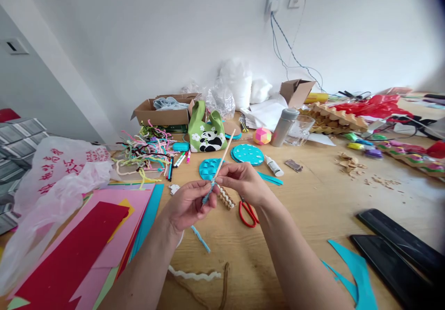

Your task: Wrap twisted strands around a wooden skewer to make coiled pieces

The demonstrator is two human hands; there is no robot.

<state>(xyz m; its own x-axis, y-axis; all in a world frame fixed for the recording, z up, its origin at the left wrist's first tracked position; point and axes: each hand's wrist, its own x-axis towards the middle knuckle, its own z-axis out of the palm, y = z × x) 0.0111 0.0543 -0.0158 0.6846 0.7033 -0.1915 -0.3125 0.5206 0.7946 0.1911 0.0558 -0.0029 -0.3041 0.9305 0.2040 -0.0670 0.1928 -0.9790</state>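
Note:
My left hand (pixel 193 201) is closed around the lower end of a thin wooden stick (pixel 228 150), which leans up and to the right. A light blue fuzzy strand (pixel 207 196) is wound about the stick's lower part. Thumb and forefinger of my right hand (pixel 243 180) pinch the strand against the stick, just above the left fingers. Beneath the hands lie a brown-and-white wavy strip (pixel 225 197) and red-handled scissors (pixel 248 213), their blades partly hidden. Another light blue strand (pixel 200 239) rests on the table below my left hand.
Blue scaled and dotted discs (pixel 247 155), a glue tube (pixel 274 166) and a green panda bag (pixel 207 131) stand beyond the hands. Coloured paper (pixel 74 249) covers the left side. Black phone-like slabs (pixel 389 268) lie right. A flask (pixel 284 127) and glass mug (pixel 301 129) stand behind.

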